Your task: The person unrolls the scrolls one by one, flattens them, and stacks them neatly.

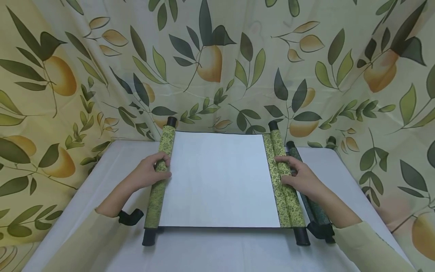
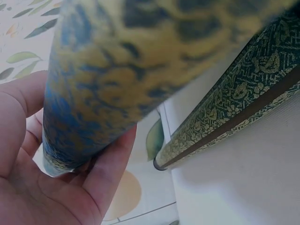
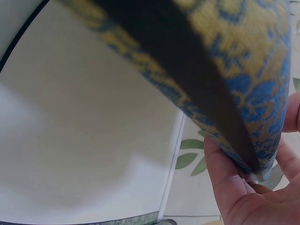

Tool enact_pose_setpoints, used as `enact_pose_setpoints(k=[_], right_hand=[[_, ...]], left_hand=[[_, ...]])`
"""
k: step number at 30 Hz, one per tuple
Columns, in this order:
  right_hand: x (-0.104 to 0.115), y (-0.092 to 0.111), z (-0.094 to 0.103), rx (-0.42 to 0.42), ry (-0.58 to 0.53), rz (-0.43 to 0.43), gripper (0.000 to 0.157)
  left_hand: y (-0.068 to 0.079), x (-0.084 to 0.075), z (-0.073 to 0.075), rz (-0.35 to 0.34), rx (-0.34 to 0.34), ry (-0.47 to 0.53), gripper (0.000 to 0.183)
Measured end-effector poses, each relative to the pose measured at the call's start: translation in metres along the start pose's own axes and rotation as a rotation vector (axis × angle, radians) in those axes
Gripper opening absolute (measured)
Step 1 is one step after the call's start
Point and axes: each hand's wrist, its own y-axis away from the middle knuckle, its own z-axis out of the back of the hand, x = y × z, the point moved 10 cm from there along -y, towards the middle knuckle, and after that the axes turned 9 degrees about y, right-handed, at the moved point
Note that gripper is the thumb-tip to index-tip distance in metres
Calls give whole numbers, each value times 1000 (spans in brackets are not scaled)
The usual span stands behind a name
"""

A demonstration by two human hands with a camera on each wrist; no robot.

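Observation:
A scroll lies partly unrolled across the middle of the head view, its blank white sheet (image 1: 217,181) flat between two rolled ends. Yellow-green patterned brocade covers the left roll (image 1: 155,206) and the right roll (image 1: 295,207), each with black end knobs. My left hand (image 1: 149,172) grips the left roll near its middle, fingers over the far side and thumb on the inner edge. Around the right roll curls my right hand (image 1: 302,176). Both wrist views show the brocade close up, with the left hand (image 2: 61,187) and right hand (image 3: 258,201) wrapped round it.
A dark green rolled scroll (image 1: 316,211) lies beside the right roll, partly under the right forearm. The white-covered table (image 1: 234,251) meets a curtain (image 1: 217,98) printed with leaves and fruit. Black wrist-worn devices sit on the left wrist (image 1: 130,217) and the right.

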Motion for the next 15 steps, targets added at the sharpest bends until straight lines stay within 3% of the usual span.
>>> enact_pose_setpoints(k=[7, 15], right_hand=[[-4, -1, -1, -2, -5, -14, 68], [-8, -3, 0, -10, -4, -10, 68]], left_hand=[[3, -8, 3, -42, 3, -37, 22], [4, -4, 7, -16, -11, -32, 16]])
